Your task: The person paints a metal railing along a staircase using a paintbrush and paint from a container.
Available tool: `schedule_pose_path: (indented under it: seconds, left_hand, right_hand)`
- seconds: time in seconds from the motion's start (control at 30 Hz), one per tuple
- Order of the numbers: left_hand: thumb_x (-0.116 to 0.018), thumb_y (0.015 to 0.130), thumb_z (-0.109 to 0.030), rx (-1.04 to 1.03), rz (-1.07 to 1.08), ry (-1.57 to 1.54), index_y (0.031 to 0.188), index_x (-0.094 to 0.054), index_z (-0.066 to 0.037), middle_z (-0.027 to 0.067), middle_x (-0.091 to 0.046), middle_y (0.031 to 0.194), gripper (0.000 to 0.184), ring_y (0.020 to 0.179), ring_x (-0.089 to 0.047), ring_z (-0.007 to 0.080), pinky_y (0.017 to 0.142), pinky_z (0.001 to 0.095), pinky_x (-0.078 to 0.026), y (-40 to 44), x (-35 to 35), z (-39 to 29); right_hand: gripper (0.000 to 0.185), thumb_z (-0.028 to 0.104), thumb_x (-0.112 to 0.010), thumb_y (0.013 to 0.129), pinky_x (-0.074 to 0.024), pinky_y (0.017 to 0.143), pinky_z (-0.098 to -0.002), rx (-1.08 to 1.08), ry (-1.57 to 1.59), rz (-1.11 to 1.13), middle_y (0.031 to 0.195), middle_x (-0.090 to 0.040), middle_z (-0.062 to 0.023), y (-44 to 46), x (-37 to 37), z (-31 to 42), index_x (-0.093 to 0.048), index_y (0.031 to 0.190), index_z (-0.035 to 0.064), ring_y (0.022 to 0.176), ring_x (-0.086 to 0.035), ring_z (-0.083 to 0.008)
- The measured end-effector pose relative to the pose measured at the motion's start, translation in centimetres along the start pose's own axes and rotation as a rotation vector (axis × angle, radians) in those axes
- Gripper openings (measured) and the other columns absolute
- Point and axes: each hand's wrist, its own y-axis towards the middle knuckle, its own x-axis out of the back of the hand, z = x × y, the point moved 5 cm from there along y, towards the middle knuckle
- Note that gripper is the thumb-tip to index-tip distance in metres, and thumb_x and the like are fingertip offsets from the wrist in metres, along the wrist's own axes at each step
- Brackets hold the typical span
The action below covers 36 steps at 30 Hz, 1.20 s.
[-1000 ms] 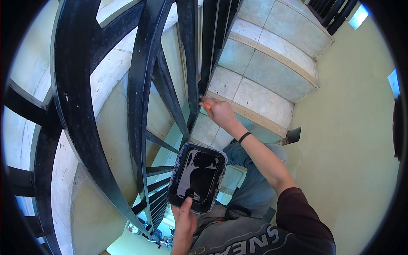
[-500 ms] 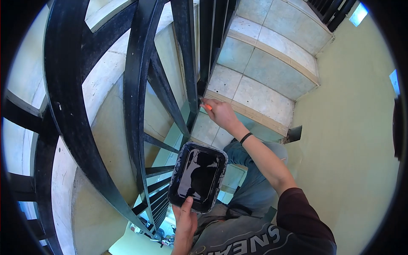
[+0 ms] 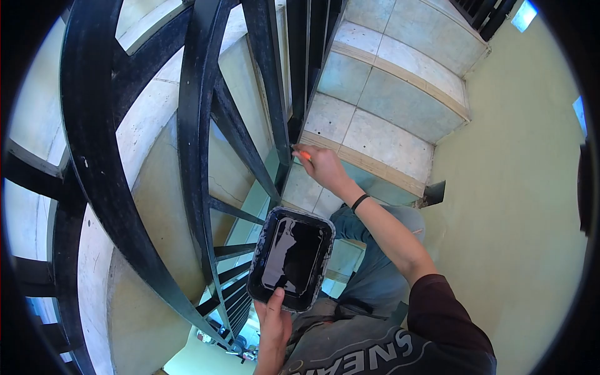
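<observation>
My left hand (image 3: pixel 274 322) grips the near edge of a paint tray (image 3: pixel 253 284), with the thumb over its rim and the fingers underneath. Glossy black paint (image 3: pixel 306 250) lies in the tray, and dried smears coat its rim. In my right hand (image 3: pixel 326 167) is a small paintbrush with an orange handle (image 3: pixel 305 155), pinched between the fingers. Its tip is at the foot of a black metal baluster (image 3: pixel 281 125) beside the stairs; the bristles are too small to make out.
Tiled steps (image 3: pixel 381 128) with tan edging and dark specks rise ahead. Curved black railing bars (image 3: pixel 195 156) fill the left, with lower stairs behind them. A pale wall (image 3: pixel 512 206) stands on the right, and a dark metal stub (image 3: pixel 432 194) juts out at its base.
My right hand has shifted very slightly left along the baluster with the paintbrush. The tray stays in place, while the reflection on its paint has changed.
</observation>
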Motion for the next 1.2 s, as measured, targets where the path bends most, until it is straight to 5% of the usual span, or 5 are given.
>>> schedule_pose_path:
  seconds: [0.1, 0.5, 0.8, 1.0, 1.2]
  left_hand:
    - [-0.069, 0.092, -0.009, -0.007, 0.013, 0.007, 0.155, -0.031, -0.005, 0.0122, -0.046, 0.150, 0.073, 0.138, -0.045, 0.0268, 0.117, 0.0419, -0.034, -0.2, -0.1, 0.0]
    - [-0.070, 0.091, -0.015, -0.026, -0.009, 0.064, 0.155, -0.032, -0.007, 0.0132, -0.047, 0.149, 0.074, 0.138, -0.047, 0.0288, 0.117, 0.0456, -0.037, -0.5, -0.2, -0.2]
    - [-0.069, 0.091, -0.016, -0.008, -0.001, 0.077, 0.154, -0.032, -0.008, 0.0139, -0.047, 0.149, 0.073, 0.138, -0.047, 0.0300, 0.116, 0.0480, -0.038, -0.7, -0.3, -0.1]
    - [-0.068, 0.092, -0.017, -0.009, 0.008, 0.076, 0.154, -0.032, -0.008, 0.0139, -0.047, 0.150, 0.073, 0.138, -0.047, 0.0298, 0.116, 0.0482, -0.038, -0.5, 0.1, 0.3]
    - [-0.068, 0.092, -0.017, -0.016, -0.013, 0.087, 0.154, -0.032, -0.008, 0.0142, -0.047, 0.150, 0.072, 0.137, -0.048, 0.0299, 0.115, 0.0481, -0.039, -0.5, -0.1, 0.2]
  right_hand:
    - [0.025, 0.025, -0.066, 0.098, -0.0536, 0.061, -0.0440, -0.207, -0.024, 0.025, 0.080, -0.071, -0.0197, 0.3, 0.3, -1.8, -0.073, 0.108, 0.0037, 0.064, -0.066, -0.0384]
    - [0.026, 0.026, -0.066, 0.099, -0.0517, 0.060, -0.0401, -0.162, 0.059, -0.243, 0.074, -0.068, -0.0210, 0.5, 1.8, -0.2, -0.073, 0.107, 0.0025, 0.060, -0.064, -0.0376]
    - [0.025, 0.025, -0.066, 0.099, -0.0516, 0.059, -0.0392, -0.119, 0.037, -0.205, 0.074, -0.068, -0.0214, 0.3, 1.0, -0.7, -0.074, 0.107, 0.0026, 0.062, -0.066, -0.0372]
    - [0.028, 0.027, -0.066, 0.099, -0.0521, 0.058, -0.0392, -0.391, 0.098, 0.009, 0.072, -0.068, -0.0216, 1.2, 0.1, -2.4, -0.073, 0.107, 0.0015, 0.064, -0.068, -0.0382]
    - [0.027, 0.027, -0.065, 0.099, -0.0546, 0.061, -0.0394, -0.063, 0.021, -0.300, 0.084, -0.072, -0.0198, 1.3, 1.8, -0.7, -0.073, 0.106, 0.0021, 0.071, -0.069, -0.0379]
